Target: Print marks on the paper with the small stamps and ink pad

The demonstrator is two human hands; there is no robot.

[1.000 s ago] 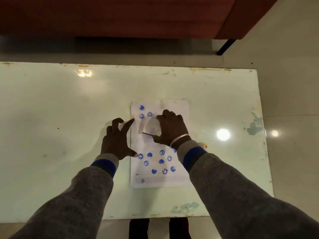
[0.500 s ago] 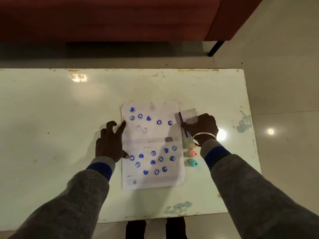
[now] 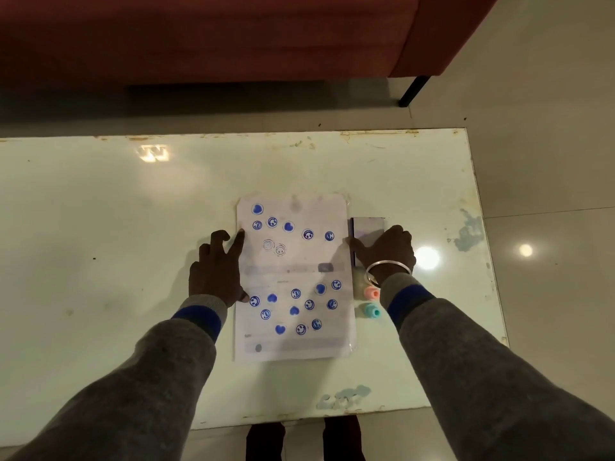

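Observation:
A white paper (image 3: 293, 261) lies flat mid-table, printed with several blue heart and smiley marks in an upper and a lower group. My left hand (image 3: 216, 271) rests spread on the paper's left edge, holding nothing. Just right of the paper, my right hand (image 3: 387, 252) lies over a small flat ink pad (image 3: 367, 226), thumb at its left side, covering its near half. A pink stamp (image 3: 372, 293) and a teal stamp (image 3: 371, 310) lie beside the paper's right edge, just left of my right wrist. A pale object (image 3: 359, 277) above them is unclear.
The pale glossy table (image 3: 133, 244) has worn paint along its edges; its right edge is close to the ink pad. A red sofa (image 3: 233, 38) with a black leg (image 3: 412, 91) stands beyond the far edge. Dark legs (image 3: 266, 440) show below the near edge.
My right hand carried the ink pad from over the paper's middle to the table right of the paper. The upper marks and the stamps came into view. My left hand stayed put.

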